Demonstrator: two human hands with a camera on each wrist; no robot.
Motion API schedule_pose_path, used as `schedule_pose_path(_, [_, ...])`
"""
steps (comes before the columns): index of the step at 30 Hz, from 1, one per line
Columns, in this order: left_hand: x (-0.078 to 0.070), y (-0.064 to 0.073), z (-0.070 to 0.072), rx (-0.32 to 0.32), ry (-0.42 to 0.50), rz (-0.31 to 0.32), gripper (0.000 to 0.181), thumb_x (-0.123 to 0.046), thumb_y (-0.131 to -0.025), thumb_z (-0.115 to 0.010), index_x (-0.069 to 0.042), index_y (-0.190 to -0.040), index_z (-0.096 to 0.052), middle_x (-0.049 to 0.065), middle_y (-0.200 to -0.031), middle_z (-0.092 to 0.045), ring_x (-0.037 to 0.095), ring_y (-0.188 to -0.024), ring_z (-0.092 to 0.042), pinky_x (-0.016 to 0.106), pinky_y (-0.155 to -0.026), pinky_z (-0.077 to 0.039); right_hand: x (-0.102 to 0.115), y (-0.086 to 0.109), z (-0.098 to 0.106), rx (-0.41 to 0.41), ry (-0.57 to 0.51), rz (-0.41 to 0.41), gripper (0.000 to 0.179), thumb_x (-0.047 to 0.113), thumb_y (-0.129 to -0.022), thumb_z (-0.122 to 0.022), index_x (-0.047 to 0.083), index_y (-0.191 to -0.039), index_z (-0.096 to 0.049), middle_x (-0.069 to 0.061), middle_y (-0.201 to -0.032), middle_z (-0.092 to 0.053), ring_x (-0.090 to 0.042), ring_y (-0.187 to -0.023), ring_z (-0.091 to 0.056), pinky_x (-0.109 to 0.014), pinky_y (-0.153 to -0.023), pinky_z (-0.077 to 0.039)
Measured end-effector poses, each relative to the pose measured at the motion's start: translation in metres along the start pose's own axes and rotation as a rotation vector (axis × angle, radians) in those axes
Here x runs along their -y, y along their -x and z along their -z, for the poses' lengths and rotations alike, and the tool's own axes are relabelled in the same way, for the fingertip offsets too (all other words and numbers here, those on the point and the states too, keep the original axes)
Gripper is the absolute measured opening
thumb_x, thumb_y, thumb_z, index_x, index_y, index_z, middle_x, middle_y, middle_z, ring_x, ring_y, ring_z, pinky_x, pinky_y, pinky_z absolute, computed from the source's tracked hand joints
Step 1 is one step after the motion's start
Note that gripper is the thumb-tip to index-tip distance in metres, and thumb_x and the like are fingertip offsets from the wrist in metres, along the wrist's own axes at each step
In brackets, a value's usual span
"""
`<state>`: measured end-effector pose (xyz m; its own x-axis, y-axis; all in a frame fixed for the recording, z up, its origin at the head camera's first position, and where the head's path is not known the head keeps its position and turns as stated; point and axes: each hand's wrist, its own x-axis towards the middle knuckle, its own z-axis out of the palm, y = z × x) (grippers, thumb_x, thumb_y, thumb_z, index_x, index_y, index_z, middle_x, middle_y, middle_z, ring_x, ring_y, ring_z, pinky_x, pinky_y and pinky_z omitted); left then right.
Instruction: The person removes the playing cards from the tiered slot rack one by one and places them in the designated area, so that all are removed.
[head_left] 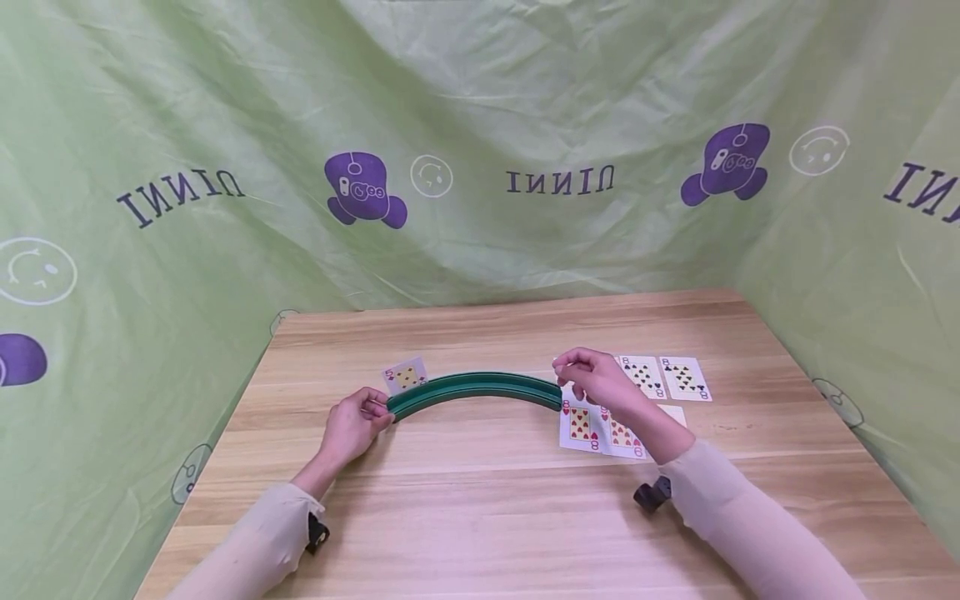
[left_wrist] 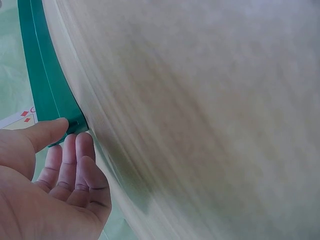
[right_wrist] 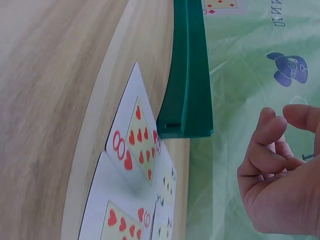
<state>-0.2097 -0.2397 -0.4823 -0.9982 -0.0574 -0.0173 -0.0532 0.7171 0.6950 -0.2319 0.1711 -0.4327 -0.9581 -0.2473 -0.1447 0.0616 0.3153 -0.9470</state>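
A curved green card holder (head_left: 480, 384) stands on the table. At its left end my left hand (head_left: 356, 426) pinches it, the thumb (left_wrist: 52, 132) on the holder (left_wrist: 52, 90) and the fingertips against its end. A five of diamonds (head_left: 407, 377) stands upright at that same end, its lower part hidden by the holder. My right hand (head_left: 597, 382) is raised by the holder's right end, above several cards, its fingers loosely bent. In the right wrist view, a small gap shows between the right hand's (right_wrist: 282, 170) thumb and fingers, with nothing held.
An eight of hearts (head_left: 578, 424) and another heart card (head_left: 621, 436) lie at the holder's right end. Behind them lie black-suit cards, including an eight (head_left: 684, 379); my right hand and forearm cover parts of this group. A green printed curtain (head_left: 480, 250) surrounds the wooden table (head_left: 465, 500).
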Motion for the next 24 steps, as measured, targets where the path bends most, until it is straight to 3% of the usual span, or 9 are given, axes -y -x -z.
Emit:
schedule_pose_path(12, [0.000,0.000,-0.001,0.000,0.004,0.006,0.023,-0.008,-0.087,-0.075,-0.005,-0.107,-0.065,0.008,-0.093,-0.071,0.016,-0.082,-0.064,0.031,-0.078,-0.056,0.013,-0.013,-0.024,0.036,-0.060,0.024,0.023,0.019,-0.101,-0.056,0.003,-0.117,-0.061,-0.022,-0.104,-0.066,-0.012,-0.063,-0.050,-0.020,-0.049,-0.034])
schedule_pose_path(15, [0.000,-0.001,-0.001,-0.001,0.005,0.007,0.023,-0.007,-0.087,-0.075,-0.005,-0.107,-0.065,0.008,-0.092,-0.071,0.016,-0.082,-0.064,0.030,-0.077,-0.056,0.016,-0.016,-0.031,0.040,-0.079,0.027,0.025,0.017,-0.101,-0.056,0.000,-0.118,-0.060,-0.023,-0.104,-0.066,-0.011,-0.061,-0.049,-0.019,-0.049,-0.035])
schedule_pose_path(24, [-0.001,0.000,-0.001,0.001,0.010,0.011,0.023,-0.006,-0.087,-0.075,-0.005,-0.108,-0.065,0.008,-0.093,-0.070,0.017,-0.083,-0.064,0.030,-0.078,-0.056,0.024,-0.030,-0.054,0.061,-0.115,0.016,0.025,0.018,-0.098,-0.060,0.001,-0.116,-0.062,-0.014,-0.097,-0.068,-0.012,-0.060,-0.048,-0.020,-0.049,-0.032])
